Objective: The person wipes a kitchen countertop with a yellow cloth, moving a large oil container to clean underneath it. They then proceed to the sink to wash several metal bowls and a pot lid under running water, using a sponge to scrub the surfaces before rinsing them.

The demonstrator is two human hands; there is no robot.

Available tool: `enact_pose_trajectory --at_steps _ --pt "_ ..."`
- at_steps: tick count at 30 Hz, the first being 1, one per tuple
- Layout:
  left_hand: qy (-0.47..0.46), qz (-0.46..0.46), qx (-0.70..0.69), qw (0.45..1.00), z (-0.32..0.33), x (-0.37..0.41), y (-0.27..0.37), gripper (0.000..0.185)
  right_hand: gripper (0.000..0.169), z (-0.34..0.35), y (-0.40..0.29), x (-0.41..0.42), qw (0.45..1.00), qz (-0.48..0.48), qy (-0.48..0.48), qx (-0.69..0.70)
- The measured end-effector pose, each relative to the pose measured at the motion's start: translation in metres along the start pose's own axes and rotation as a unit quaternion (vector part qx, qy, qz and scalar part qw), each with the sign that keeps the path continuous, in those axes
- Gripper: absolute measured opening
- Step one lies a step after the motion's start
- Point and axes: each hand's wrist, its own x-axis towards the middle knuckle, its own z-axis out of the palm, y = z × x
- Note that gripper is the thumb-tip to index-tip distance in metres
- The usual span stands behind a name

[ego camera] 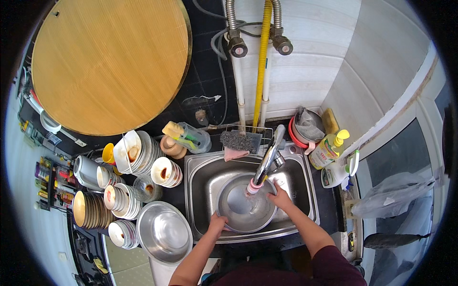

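A round metal basin (234, 218) is in the stainless steel sink (200, 175), under the chrome faucet (269, 152). The faucet's pink tip (254, 186) hangs over the basin, and what looks like water lies inside. My left hand (217, 224) grips the rim at the lower left. At the upper right, my right hand (281, 198) holds the opposite rim. Both hands' fingers are partly hidden by the basin's edge. Behind the sink, a wire rack (266, 133) carries a dark scouring pad (237, 141) and a pink cloth (235, 153).
Left of the sink stand an empty metal bowl (164, 232), stained stacked bowls (166, 172) and stacked plates (143, 153). A yellow-capped soap bottle (326, 151) and a white spray bottle (334, 175) stand at the right. A large round wooden board (111, 64) is at upper left.
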Motion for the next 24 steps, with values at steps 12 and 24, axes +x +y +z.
enact_pose_trajectory --at_steps 12,24 --pt "0.073 0.402 0.661 0.630 0.029 0.032 0.003 0.063 0.045 0.009 -0.007 -0.016 0.997 -0.008 0.071 -0.001" --pt "-0.083 0.380 0.613 0.688 0.074 0.078 -0.044 0.063 0.060 0.011 -0.046 -0.026 0.994 0.002 0.109 -0.004"
